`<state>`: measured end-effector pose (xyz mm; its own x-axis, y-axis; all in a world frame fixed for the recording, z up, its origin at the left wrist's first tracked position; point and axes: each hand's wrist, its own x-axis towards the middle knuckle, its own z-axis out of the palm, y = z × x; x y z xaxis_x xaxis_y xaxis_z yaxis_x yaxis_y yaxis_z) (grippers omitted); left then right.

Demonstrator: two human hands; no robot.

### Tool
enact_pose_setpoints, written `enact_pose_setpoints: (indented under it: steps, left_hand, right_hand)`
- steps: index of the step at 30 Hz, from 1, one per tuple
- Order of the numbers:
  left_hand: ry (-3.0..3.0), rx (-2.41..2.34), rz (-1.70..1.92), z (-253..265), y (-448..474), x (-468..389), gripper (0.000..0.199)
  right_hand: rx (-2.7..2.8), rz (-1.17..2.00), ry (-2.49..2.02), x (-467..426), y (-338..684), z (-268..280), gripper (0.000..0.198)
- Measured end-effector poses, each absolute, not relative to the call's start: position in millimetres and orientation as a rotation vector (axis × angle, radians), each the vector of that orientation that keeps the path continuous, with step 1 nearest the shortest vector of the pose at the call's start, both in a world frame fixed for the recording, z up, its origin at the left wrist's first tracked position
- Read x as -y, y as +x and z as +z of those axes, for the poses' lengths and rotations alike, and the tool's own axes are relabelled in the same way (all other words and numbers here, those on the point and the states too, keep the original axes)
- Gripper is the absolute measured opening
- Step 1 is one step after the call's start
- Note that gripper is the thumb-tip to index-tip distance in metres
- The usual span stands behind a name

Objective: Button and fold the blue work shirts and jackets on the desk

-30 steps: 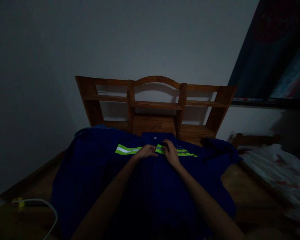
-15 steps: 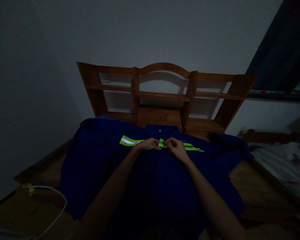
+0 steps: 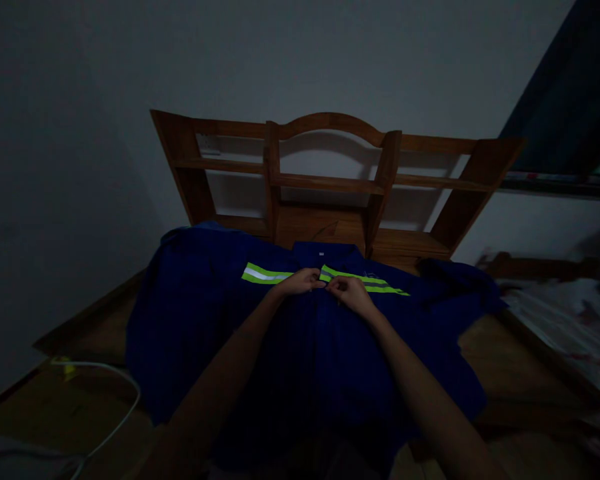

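A dark blue work jacket lies spread front side up, its collar pointing away from me and its sleeves out to both sides. A yellow-green reflective strip crosses the chest and is split at the front opening. My left hand pinches the jacket's front edge just below the strip. Close beside it, my right hand has its fingertips closed on the opposite front edge. The fingertips of both hands almost meet at the opening. Whatever small fastening lies between them is too dark to make out.
Behind the jacket stands a wooden shelf unit against the pale wall. A white cable curves at the lower left. Whitish bedding lies at the right, below a dark curtain.
My right hand has moved down and slightly left, off the reflective strip and nearer to my left hand. The left hand still pinches the edge. The view has shifted slightly.
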<state>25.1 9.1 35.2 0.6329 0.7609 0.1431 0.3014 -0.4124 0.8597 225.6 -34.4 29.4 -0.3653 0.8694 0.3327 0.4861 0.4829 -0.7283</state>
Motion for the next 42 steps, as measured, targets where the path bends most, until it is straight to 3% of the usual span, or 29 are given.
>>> enact_pose_setpoints:
  steps: [6,17,42]
  left_hand:
    - [1.800,-0.767,0.669,40.7,27.3,-9.3,0.036]
    - [1.576,-0.705,0.536,44.3,23.7,-1.2,0.036]
    - [1.593,-0.850,0.697,47.3,29.6,2.1,0.036]
  right_hand:
    - [1.936,0.715,-1.132,36.1,225.0,31.7,0.025]
    - [1.828,1.141,-1.036,25.2,230.7,27.3,0.032]
    - [1.750,1.083,-1.099,26.7,230.2,23.6,0.031]
